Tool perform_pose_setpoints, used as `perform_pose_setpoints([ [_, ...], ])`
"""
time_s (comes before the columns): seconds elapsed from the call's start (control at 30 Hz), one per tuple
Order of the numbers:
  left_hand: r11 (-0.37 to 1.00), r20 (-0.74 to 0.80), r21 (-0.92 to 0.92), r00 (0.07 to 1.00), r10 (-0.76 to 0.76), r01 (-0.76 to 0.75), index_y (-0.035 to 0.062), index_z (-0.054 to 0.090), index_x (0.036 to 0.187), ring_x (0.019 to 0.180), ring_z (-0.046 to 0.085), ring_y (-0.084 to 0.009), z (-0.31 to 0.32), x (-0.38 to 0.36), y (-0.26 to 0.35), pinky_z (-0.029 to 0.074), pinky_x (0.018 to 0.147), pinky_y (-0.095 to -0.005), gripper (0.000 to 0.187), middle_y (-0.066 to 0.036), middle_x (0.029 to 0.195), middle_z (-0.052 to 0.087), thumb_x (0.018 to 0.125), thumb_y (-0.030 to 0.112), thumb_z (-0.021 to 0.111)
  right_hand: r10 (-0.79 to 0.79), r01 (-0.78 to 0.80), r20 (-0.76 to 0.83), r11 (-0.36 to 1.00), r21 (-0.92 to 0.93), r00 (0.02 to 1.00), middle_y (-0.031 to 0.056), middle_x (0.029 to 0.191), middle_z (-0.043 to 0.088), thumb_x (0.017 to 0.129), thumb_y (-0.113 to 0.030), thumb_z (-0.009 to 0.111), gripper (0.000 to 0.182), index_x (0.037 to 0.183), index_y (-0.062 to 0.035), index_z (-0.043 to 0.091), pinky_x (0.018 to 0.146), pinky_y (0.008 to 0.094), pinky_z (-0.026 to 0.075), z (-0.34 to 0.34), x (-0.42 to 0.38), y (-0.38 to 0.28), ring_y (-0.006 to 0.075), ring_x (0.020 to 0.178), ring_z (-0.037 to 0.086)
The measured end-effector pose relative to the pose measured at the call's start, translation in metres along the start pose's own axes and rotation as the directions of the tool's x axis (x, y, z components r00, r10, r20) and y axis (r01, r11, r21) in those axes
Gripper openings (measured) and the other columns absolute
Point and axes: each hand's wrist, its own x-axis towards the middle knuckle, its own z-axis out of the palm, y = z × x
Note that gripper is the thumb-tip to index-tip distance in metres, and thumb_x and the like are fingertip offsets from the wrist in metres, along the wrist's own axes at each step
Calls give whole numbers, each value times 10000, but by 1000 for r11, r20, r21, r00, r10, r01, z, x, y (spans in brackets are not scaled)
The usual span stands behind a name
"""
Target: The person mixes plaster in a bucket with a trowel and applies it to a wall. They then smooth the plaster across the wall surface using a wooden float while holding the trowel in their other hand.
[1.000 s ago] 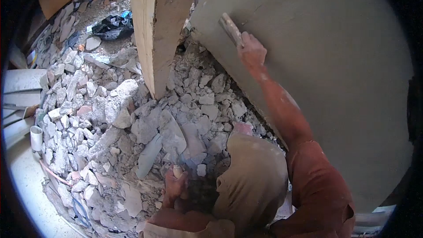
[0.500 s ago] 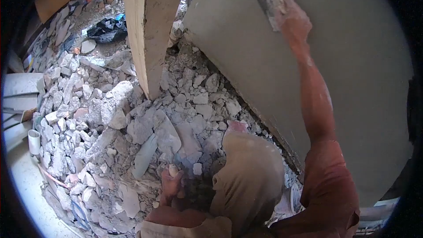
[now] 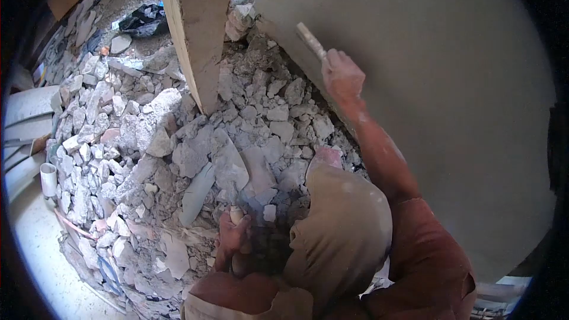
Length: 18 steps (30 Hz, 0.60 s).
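Observation:
My right hand is closed around a plastering trowel, now seen nearly edge-on. It is at the lower left edge of a smooth grey plastered wall; whether the blade touches the plaster cannot be made out. Low in front of me, beside my bent knee, my left hand is wrapped round a pale, round-ended handle. The rest of that tool is hidden by the hand and shadow.
Broken rubble covers the ground below and left of the wall. A wooden plank stands upright in it. A black plastic bag lies farther back, and a white pipe piece is at the left.
My right hand has moved left and down across the wall with the trowel, whose face has turned out of view. My left hand keeps its grip, almost in place. The view has shifted slightly.

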Motion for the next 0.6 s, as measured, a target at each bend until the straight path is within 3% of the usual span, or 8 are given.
perform_pose_setpoints([
  [0.1, 989, -9, -47, 990, -143, 142, 65, 521, 936, 555, 553, -101, 0, -2, 0, 450, 481, -264, 143, -20, 701, 577, 867, 58, 646, 15, -20, 56, 996, 91, 998, 76, 813, 568, 819, -141, 635, 137, 890, -116, 520, 600, 453, 508, 36, -25, 0, 308, 772, 617],
  [0.23, 992, 23, -62, 994, -108, 109, 62, 525, 927, 558, 562, -106, 2, -1, 7, 455, 492, -266, 135, -26, 692, 579, 865, 62, 645, 53, -59, 111, 997, 55, 992, 70, 817, 575, 822, -130, 625, 122, 888, -117, 523, 605, 443, 519, 54, -38, 6, 295, 783, 627],
  [0.33, 994, 5, 103, 999, 34, -35, 58, 524, 927, 537, 560, -110, -7, 0, -29, 459, 486, -264, 132, -35, 691, 585, 867, 64, 641, 59, -65, 112, 997, 50, 992, 77, 816, 572, 821, -122, 637, 139, 883, -111, 512, 615, 444, 533, 57, -42, 13, 295, 787, 629],
  [0.4, 840, -11, 453, 940, 341, -299, 42, 527, 938, 536, 566, -120, -16, 11, -59, 458, 484, -268, 142, -39, 697, 593, 863, 70, 644, 53, -58, 90, 997, 48, 995, 86, 817, 569, 819, -117, 650, 160, 880, -105, 502, 627, 447, 545, 55, -38, 17, 301, 793, 631],
  [0.43, 831, -2, 450, 930, 368, -328, 42, 527, 938, 536, 566, -120, -13, 16, -55, 458, 484, -268, 142, -39, 697, 593, 863, 70, 644, 49, -52, 93, 998, 28, 994, 85, 813, 569, 815, -113, 649, 157, 882, -105, 507, 622, 445, 543, 54, -37, 18, 301, 783, 631],
  [0.5, 994, -35, 71, 997, -75, 78, 27, 535, 945, 578, 587, -135, 3, -4, 13, 460, 507, -283, 164, -46, 722, 601, 852, 83, 658, 58, -58, 96, 998, -1, 994, 85, 810, 569, 812, -109, 648, 155, 883, -106, 511, 617, 442, 542, 46, -32, 24, 301, 773, 631],
  [0.57, 994, 40, 63, 995, -89, 86, 21, 540, 956, 597, 580, -132, -3, -1, 4, 457, 513, -289, 186, -44, 752, 605, 839, 89, 669, 39, -40, 49, 999, 29, 998, 85, 803, 570, 802, -112, 652, 162, 887, -104, 514, 603, 435, 536, 32, -24, 29, 297, 750, 631],
  [0.6, 989, -7, 146, 999, 42, -41, 27, 542, 952, 608, 572, -124, -4, 0, -9, 458, 523, -287, 181, -41, 761, 604, 837, 86, 668, 45, -46, 46, 999, 21, 998, 85, 803, 570, 802, -112, 652, 162, 887, -104, 514, 603, 435, 536, 22, -20, 30, 297, 750, 631],
])
